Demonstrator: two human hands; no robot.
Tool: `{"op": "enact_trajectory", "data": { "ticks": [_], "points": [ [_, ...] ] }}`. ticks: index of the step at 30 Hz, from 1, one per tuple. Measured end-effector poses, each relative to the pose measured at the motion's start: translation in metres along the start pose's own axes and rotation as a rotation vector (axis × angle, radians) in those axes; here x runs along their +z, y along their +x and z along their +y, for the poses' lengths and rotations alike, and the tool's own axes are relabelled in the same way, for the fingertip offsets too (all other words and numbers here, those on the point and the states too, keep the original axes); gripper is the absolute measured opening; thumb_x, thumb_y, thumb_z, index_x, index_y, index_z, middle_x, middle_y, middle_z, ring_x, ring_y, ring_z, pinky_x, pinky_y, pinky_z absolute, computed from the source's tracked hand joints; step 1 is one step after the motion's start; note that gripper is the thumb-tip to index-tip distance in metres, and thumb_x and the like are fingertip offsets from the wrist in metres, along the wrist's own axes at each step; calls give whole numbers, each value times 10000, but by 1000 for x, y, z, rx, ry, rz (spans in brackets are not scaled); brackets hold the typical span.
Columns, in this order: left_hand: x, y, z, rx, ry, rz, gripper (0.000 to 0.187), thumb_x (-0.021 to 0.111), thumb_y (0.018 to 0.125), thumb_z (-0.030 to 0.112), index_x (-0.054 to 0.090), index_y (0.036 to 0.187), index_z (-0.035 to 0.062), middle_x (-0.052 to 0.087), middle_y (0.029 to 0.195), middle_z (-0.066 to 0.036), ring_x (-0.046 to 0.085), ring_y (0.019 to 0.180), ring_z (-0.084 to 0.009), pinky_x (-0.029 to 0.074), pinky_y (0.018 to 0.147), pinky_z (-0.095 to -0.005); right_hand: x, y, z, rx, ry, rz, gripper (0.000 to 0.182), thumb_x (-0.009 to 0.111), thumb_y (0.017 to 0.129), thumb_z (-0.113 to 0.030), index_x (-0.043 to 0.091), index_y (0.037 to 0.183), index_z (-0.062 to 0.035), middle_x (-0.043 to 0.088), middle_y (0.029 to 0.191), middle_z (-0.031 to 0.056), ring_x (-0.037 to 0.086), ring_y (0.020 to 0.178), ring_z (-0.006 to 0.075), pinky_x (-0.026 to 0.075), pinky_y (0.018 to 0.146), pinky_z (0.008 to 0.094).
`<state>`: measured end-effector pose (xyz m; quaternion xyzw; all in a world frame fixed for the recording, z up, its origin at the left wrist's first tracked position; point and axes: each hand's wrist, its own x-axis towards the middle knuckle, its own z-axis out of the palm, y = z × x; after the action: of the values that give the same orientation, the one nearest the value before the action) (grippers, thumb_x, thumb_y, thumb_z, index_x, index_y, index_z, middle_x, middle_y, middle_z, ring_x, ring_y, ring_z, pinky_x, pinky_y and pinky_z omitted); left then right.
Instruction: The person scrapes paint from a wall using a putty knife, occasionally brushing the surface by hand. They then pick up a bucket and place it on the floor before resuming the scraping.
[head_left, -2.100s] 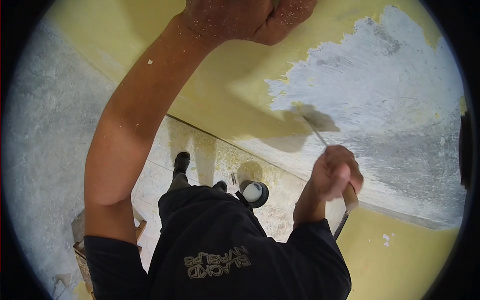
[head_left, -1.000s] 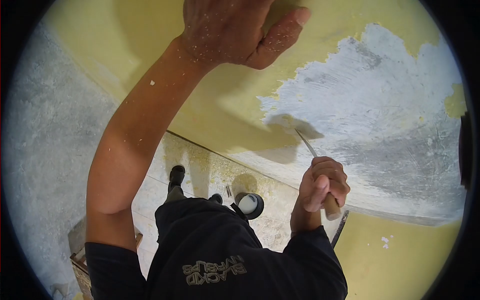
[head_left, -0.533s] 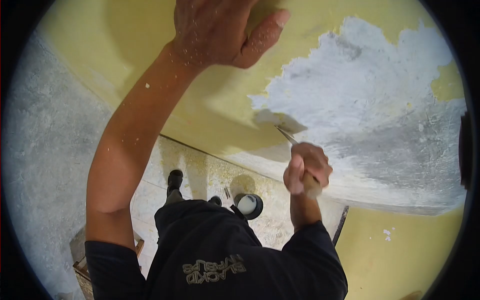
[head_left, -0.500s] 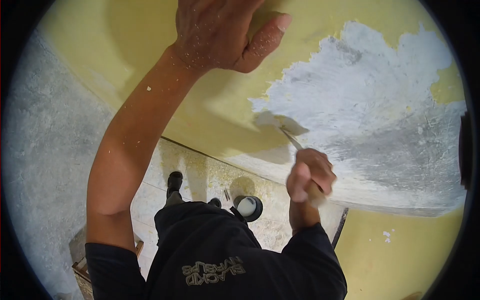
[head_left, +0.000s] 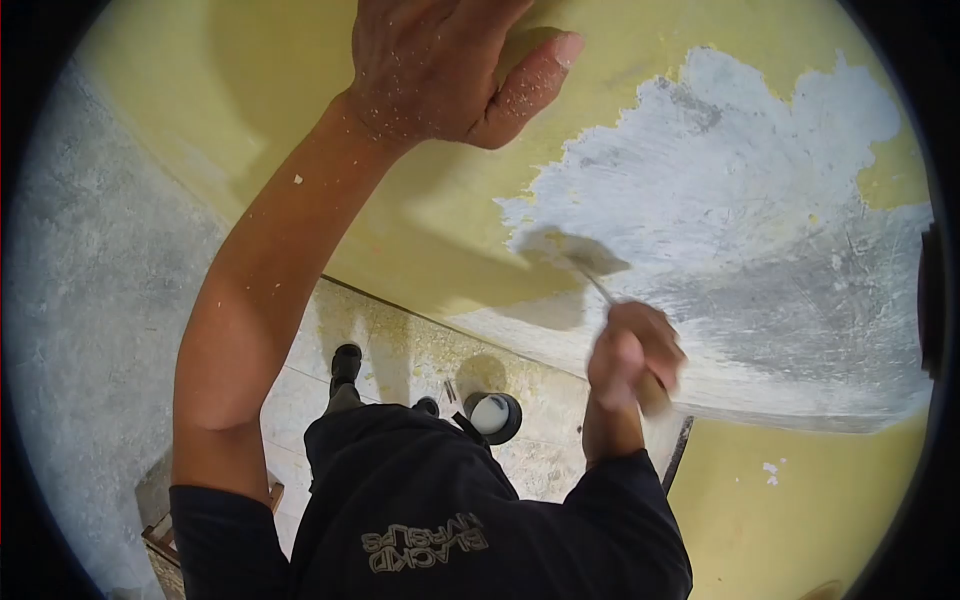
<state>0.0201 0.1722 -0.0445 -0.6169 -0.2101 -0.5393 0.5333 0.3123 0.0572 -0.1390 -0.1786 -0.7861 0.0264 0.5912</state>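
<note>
My left hand lies against the yellow wall at the top, thumb spread, its other fingertips cut off by the frame edge. White flecks dot its skin and the forearm. Right of centre, my right hand is closed round the handle of a scraper, slightly blurred. The thin metal blade points up and left toward the border between yellow paint and a large bare white-grey patch. A dark shadow falls around the blade tip, so contact with the wall is hard to tell.
On the floor below stands a dark bucket with something white inside. Yellow flakes litter the floor along the wall's base. A wooden box-like object is at the lower left. Grey wall fills the left side.
My right hand and the scraper have moved slightly right, and the blade's shadow has shifted with them. My left hand has stayed in nearly the same place.
</note>
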Motion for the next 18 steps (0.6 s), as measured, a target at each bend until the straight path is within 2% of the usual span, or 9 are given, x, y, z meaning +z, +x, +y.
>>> {"op": "enact_trajectory", "data": {
  "ticks": [2, 3, 5, 8, 9, 11, 13, 15, 18],
  "points": [
    [1, 2, 6, 8, -14, 13, 505, 478, 890, 244, 500, 1333, 1, 606, 1321, -175, 425, 1365, -345, 238, 1083, -412, 2, -11, -2, 147, 56, -8, 285, 629, 869, -119, 495, 637, -19, 607, 623, 111, 596, 577, 226, 500, 570, 342],
    [-1, 5, 7, -33, -44, -6, 503, 476, 899, 252, 498, 1333, -1, 607, 1319, -179, 426, 1364, -345, 237, 1084, -413, -1, -12, -12, 122, 110, 82, 331, 647, 864, -132, 505, 584, -24, 614, 617, 119, 585, 525, 226, 509, 584, 335],
    [-9, 6, 15, -91, -88, -41, 502, 473, 908, 260, 495, 1334, -3, 609, 1316, -182, 427, 1363, -345, 237, 1085, -413, 1, -4, -2, -49, -87, -57, 162, 610, 805, 56, 472, 764, -18, 533, 575, 96, 545, 472, 228, 505, 524, 334],
    [-5, 7, 9, -124, -57, -65, 496, 459, 929, 282, 494, 1335, -1, 615, 1308, -182, 424, 1366, -341, 234, 1088, -414, -7, 5, -14, -59, -56, -95, 161, 615, 804, 54, 479, 767, -26, 532, 574, 100, 546, 471, 229, 497, 522, 332],
    [0, 3, 2, -72, -27, -17, 496, 456, 934, 292, 495, 1336, 4, 618, 1307, -178, 421, 1370, -341, 229, 1092, -415, -6, 0, -9, -14, 146, -24, 166, 620, 797, 55, 480, 767, -30, 536, 575, 104, 549, 471, 233, 500, 527, 332],
    [-2, -1, 10, -26, -24, 22, 496, 453, 939, 301, 497, 1337, 9, 620, 1306, -174, 418, 1373, -341, 225, 1097, -416, 12, -10, 4, 5, 9, -7, 177, 606, 812, 53, 461, 766, -37, 536, 578, 89, 541, 476, 218, 500, 515, 329],
    [-7, 4, 16, -144, -88, -56, 492, 451, 934, 293, 499, 1334, 9, 622, 1305, -170, 415, 1376, -343, 213, 1106, -420, 3, -3, -3, -25, -44, -81, 189, 595, 809, 74, 447, 774, -37, 533, 581, 72, 541, 486, 216, 507, 515, 339],
    [-2, 3, 9, -105, -64, -26, 490, 448, 934, 289, 501, 1332, 8, 621, 1306, -170, 416, 1375, -344, 209, 1110, -418, -6, -3, -9, -5, 163, 15, 218, 604, 769, 114, 443, 766, -34, 560, 617, 89, 549, 494, 229, 509, 518, 346],
    [-8, 4, 15, -103, -69, -29, 486, 443, 933, 283, 504, 1329, 7, 620, 1308, -170, 417, 1375, -344, 206, 1114, -415, 4, 0, -4, -88, -80, -64, 210, 607, 778, 89, 434, 731, -22, 580, 656, 109, 576, 518, 239, 527, 526, 363]
  ]
}}
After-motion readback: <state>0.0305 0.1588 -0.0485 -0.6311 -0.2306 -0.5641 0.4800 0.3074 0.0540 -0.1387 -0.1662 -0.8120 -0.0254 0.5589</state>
